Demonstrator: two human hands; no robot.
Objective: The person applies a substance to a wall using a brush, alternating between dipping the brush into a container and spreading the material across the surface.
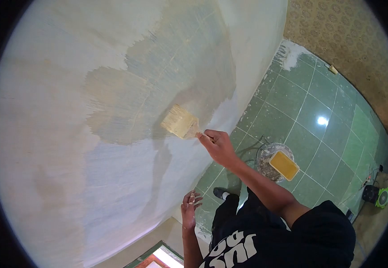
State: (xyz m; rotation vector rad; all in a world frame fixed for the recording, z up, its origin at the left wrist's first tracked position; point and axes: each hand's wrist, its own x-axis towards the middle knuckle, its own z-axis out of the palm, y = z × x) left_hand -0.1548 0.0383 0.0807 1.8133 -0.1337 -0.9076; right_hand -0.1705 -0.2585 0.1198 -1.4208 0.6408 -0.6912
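Observation:
My right hand (221, 145) is closed round the handle of a wide paintbrush (179, 121) with cream-coated bristles. The brush is at the wall (46, 116), over the lower part of a darker, damp-looking patch (158, 76) with streaky brush marks along its edges. Lower down, my left hand (188, 210) hangs near the wall, its fingers loosely bent and apart, with whitish smears on them. To the right of my right forearm, a rectangular tub (284, 165) of yellowish liquid rests on a round, paint-spattered bucket (264, 154).
Green floor tiles (287, 100) run along the wall, speckled with white near its foot. A small pale brush-like item (333, 69) lies by the far patterned wall (341, 27). At right stands a black and green device (383, 198). A framed opening (158, 254) shows at bottom.

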